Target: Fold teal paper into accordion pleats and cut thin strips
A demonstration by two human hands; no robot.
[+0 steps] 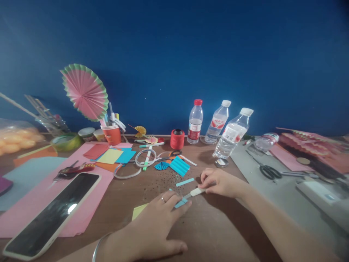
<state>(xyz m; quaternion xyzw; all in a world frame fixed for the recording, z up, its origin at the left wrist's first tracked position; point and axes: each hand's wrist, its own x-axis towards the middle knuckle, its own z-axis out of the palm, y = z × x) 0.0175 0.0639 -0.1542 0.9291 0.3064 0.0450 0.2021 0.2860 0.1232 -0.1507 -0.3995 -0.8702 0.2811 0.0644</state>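
My right hand (216,183) is closed round a small white utility knife (197,191). The knife's blade points left and meets a small piece of blue paper (181,203) on the table. Over the left part of that piece lies my left hand (159,222), palm down with fingers stretched out and the thumb apart. A yellow paper (139,211) shows partly from beneath the left hand. Just beyond the knife lies a narrow blue strip (185,182). Farther back are a creased blue paper (179,166) and a small folded blue fan (161,166). Dark specks are scattered around them.
Water bottles (195,122) and a red thread spool (177,139) stand at the back. At left are a phone (51,214), coloured papers (110,156) and a red cup (111,135) beside a big pink fan (84,92). Black-handled scissors (269,172) lie at right.
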